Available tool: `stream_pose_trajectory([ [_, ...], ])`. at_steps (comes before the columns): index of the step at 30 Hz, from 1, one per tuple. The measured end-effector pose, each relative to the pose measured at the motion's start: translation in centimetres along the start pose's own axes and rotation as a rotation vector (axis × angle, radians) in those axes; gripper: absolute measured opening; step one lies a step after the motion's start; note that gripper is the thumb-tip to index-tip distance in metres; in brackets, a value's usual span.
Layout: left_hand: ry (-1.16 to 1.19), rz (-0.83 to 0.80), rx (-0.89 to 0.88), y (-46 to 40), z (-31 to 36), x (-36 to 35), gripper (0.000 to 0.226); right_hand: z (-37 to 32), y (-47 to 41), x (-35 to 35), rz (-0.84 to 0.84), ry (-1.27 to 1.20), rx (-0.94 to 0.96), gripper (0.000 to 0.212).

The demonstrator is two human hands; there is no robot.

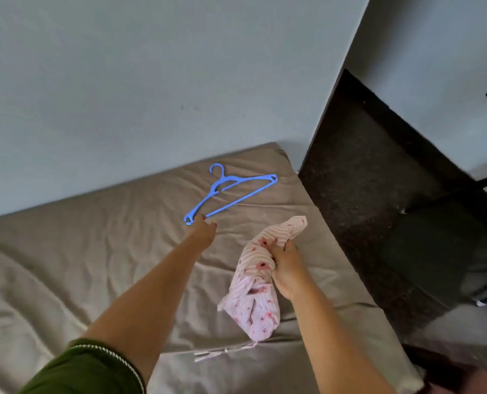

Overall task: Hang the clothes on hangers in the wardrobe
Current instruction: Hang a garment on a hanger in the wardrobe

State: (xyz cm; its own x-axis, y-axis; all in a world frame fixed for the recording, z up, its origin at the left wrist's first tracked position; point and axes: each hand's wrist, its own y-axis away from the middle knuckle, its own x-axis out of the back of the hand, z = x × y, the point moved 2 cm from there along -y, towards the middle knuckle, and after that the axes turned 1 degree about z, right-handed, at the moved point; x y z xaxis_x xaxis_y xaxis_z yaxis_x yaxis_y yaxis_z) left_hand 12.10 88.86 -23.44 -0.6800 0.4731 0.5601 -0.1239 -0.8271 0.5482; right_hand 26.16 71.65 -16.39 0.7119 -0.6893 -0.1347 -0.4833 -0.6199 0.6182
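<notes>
Now the left hand (202,229) pinches the blue hanger (231,191) on the bed (94,223); the right hand (286,270) grips a pink garment (253,294), fingers curled round it.

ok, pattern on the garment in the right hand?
Pale pink stripes with small dark red flowers on the garment; head view, the only one.

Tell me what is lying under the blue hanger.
The blue hanger lies flat on the wrinkled taupe bedsheet, nothing else beneath it. The left hand covers its near end, so whether the fingers grip it cannot be seen. The right hand holds the pink garment.
</notes>
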Motion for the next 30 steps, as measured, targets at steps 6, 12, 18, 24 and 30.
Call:
stream_pose_trajectory([
  [6,-0.321,0.229,-0.039,-10.9,-3.3,-2.9,0.066,3.5,-9.5,-3.1,0.059,-0.127,0.089,0.028],
  [12,-0.501,0.248,0.007,-20.6,-5.9,-4.4,0.075,6.9,-15.9,-5.2,0.032,-0.207,0.127,0.032],
  [18,-0.24,0.183,-0.203,-18.5,-8.3,-3.4,0.031,7.6,-12.9,-5.6,-0.024,-0.35,0.106,0.026],
  [24,-0.152,0.483,-0.48,-2.1,-10.2,4.0,0.013,2.6,-0.6,-5.0,-0.454,-0.818,-0.248,0.046],
  [30,0.071,0.481,-0.526,13.4,-7.1,12.9,0.025,-3.1,11.0,-7.7,-0.538,-0.764,-0.168,0.048],
])
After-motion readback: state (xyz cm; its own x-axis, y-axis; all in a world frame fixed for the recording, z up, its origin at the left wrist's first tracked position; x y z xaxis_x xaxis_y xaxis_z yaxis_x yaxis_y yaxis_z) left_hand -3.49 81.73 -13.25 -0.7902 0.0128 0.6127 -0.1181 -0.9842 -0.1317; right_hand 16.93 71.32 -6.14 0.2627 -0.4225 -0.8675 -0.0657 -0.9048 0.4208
